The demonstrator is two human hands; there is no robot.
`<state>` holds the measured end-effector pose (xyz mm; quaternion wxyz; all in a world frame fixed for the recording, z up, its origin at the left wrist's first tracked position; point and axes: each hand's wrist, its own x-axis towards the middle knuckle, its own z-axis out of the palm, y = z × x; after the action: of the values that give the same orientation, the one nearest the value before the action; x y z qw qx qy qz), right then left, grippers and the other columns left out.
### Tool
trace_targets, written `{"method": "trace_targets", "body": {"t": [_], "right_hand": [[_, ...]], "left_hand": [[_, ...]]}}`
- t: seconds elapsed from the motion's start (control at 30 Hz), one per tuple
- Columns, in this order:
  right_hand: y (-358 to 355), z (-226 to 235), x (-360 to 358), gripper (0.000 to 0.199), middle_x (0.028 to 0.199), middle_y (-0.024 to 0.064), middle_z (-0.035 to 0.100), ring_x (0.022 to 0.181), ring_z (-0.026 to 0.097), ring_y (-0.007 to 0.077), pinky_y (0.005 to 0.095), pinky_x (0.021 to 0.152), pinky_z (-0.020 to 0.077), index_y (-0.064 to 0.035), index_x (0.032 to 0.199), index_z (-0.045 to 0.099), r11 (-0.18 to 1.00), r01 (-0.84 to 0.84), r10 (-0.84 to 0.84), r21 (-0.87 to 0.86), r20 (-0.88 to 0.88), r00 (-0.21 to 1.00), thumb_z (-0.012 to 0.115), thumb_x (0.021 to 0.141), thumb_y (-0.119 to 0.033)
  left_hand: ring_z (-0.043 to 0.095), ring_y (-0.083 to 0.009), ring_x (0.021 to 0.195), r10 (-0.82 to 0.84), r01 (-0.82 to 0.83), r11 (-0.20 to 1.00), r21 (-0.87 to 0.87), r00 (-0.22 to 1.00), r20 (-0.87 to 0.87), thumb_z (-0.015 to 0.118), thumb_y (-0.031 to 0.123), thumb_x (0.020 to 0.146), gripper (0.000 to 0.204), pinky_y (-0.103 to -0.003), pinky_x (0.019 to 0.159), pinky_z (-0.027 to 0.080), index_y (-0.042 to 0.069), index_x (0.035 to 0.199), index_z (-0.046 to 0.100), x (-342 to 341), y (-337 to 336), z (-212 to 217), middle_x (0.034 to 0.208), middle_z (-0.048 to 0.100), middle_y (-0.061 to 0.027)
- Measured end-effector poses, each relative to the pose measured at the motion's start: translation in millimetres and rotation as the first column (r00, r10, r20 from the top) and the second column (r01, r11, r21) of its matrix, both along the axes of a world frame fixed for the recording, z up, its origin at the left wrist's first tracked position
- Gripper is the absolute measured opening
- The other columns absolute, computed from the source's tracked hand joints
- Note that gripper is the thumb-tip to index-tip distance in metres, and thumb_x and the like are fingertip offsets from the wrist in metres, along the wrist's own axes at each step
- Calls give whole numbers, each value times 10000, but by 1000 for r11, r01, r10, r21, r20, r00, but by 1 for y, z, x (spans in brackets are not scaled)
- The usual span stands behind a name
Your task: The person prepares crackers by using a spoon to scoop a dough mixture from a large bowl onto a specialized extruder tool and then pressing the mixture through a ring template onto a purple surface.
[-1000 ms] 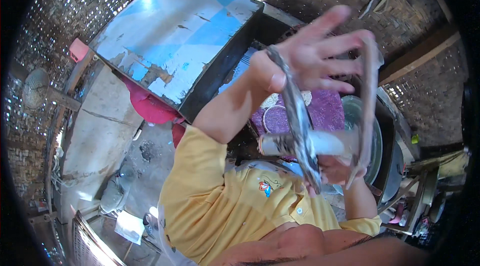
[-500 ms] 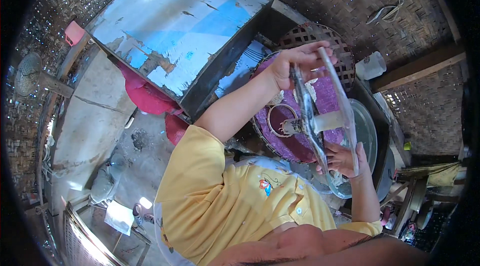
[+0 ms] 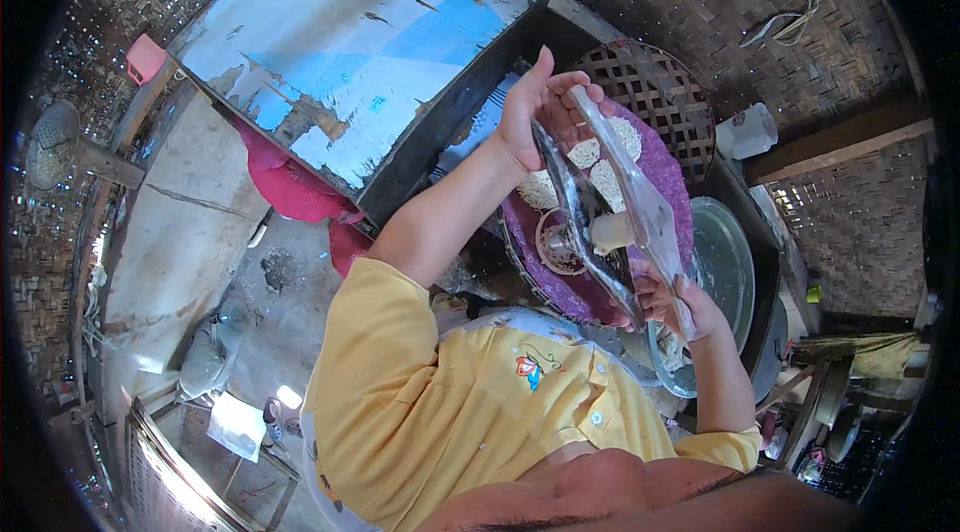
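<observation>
Two-bar press [image 3: 645, 202], pale cylinder [image 3: 612, 232] between bars: above purple-lined tray [image 3: 676, 164]. Left hand [image 3: 535, 112]: fingers loosely open against upper bar-ends. Right hand [image 3: 697, 312]: fingers curled round lower ends. Changed: bars look closer together, cylinder nearer pale ring [image 3: 540, 246], suggesting alignment there.

open gap between two bars [image 3: 650, 212], pale cylinder [image 3: 612, 232] bridging it, table [image 3: 375, 52] leftward

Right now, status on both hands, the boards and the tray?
Left hand open by the far ends of dark board and pale board; right hand at their near ends, grip unclear. White tube between them, over purple tray. Boards partly hide tray.
</observation>
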<state>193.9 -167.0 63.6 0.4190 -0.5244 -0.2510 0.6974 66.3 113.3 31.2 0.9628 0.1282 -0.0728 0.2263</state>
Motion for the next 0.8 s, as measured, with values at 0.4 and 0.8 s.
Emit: {"method": "trace_targets", "body": {"t": [0.4,0.8], "right_hand": [[3,30,-5,808,801,78,561,558,549,135,239,483,442,21,1207,375,979,202,-200,32,349,915,654,630,-470],[3,18,-34,646,774,87,552,475,510,133,247,408,421,4,1067,457,971,239,-228,-5,279,933,694,621,-399]], "left_hand": [[553,-238,701,24,-25,1000,-5,995,-92,502,542,792,429,-357,540,446,122,704,519,32,-8,-4,693,555,-44],[522,-229,599,25,-48,996,-74,960,-280,515,588,760,477,-376,548,435,140,601,470,3,-12,-12,591,484,-23]]}}
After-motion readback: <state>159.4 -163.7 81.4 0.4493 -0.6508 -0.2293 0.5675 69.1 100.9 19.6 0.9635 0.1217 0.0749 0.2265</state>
